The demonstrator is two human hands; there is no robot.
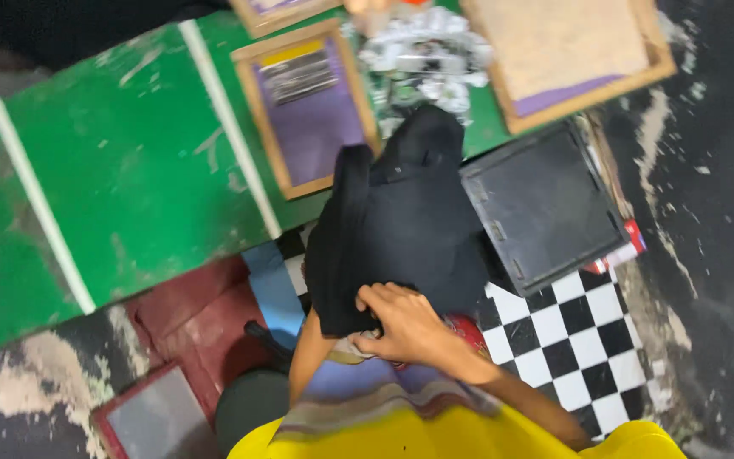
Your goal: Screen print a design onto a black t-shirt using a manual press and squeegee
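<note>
The garment (pixel 401 221) is black, the table (pixel 129 170) green with white stripes, the floor (pixel 579 331) black-and-white checkered, the frame's screen (pixel 312 110) purple.

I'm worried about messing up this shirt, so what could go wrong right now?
The black garment hangs folded over the left forearm, so it could slide off onto the stained floor. Its upper end droops near the crumpled, paint-smeared paper on the green table, so it might pick up ink. The right hand grips only its lower edge.

R hand (pixel 405 327) fingers curled, grip closed, forearm bent across, L forearm (pixel 309 353) raised, L hand hidden
</note>
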